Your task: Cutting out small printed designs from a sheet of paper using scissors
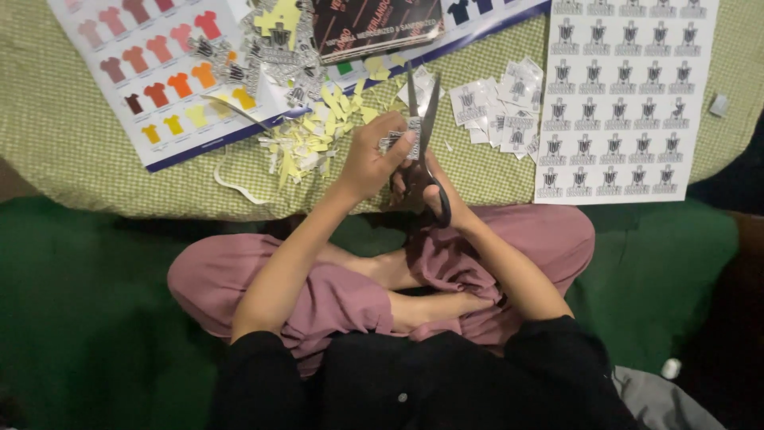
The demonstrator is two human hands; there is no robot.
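My left hand (372,155) pinches a small printed sticker piece (403,137) between thumb and fingers. My right hand (436,197) is mostly hidden behind the left hand and grips black-handled scissors (424,131), with the blades apart around the sticker piece and pointing away from me. A pile of cut-out stickers (500,110) lies just right of the blades. A white sheet of uncut black-and-white stickers (621,95) lies further right.
Yellow paper trimmings (312,137) are scattered left of my hands on a green checked cloth (64,135). A shirt colour chart (159,72) and a dark booklet (374,24) lie at the back. My crossed legs in pink trousers (334,295) are below.
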